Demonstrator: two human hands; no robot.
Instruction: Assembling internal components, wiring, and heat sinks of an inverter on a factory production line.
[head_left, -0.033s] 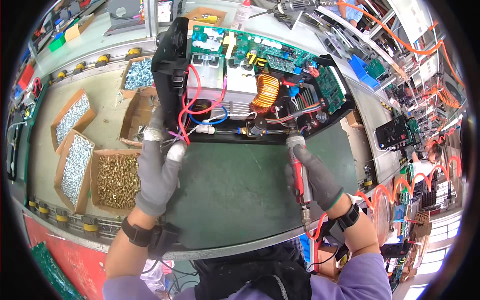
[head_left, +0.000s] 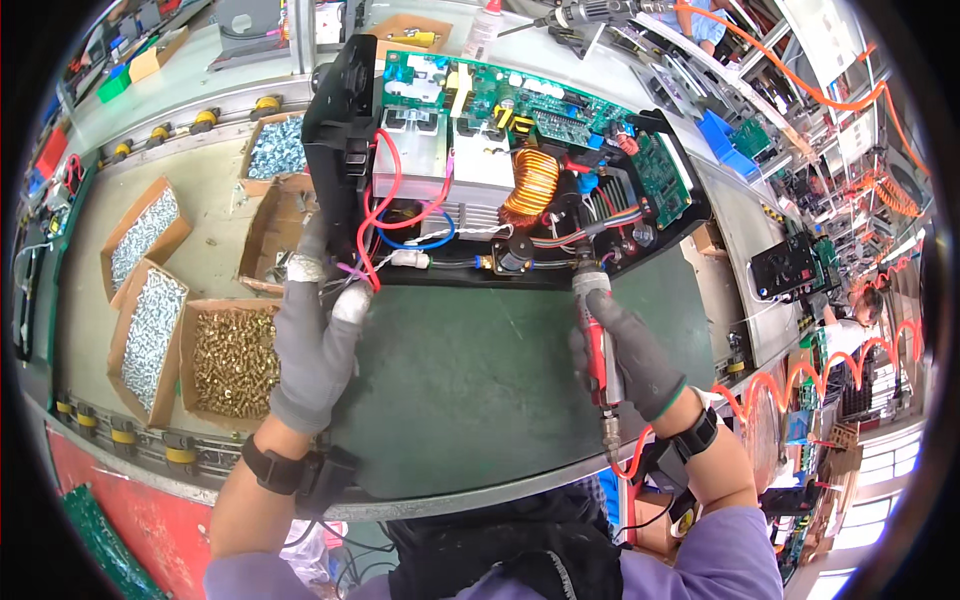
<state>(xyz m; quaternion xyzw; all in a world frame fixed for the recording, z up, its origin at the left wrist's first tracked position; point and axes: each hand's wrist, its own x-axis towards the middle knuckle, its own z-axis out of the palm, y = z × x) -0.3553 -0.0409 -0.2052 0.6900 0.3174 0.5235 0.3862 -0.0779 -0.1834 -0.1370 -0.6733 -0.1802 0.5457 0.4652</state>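
A black metal chassis point(head_left: 460, 279) full of electronics lies in front of me on the green work surface. Inside it are a green circuit board point(head_left: 470, 85), a copper-wound coil point(head_left: 532, 187) and coloured wires. My left hand point(head_left: 312, 350), gloved in grey, grips the chassis's near left corner, fingers along the outer side, thumb in front beside the red wire point(head_left: 367, 255). Wrapped round a red air screwdriver point(head_left: 597, 350), my gloved right hand point(head_left: 635, 355) holds it with the front end at the chassis's near right part. The tool's tip is hidden among the parts.
Cardboard boxes of brass-coloured screws point(head_left: 235, 355), silver screws point(head_left: 153, 340) and other silver fasteners point(head_left: 278, 150) stand at left. An orange coiled air hose point(head_left: 765, 385) runs off right. A blue bin point(head_left: 725, 145) and a power drill point(head_left: 590, 14) are farther back; people are in the distance.
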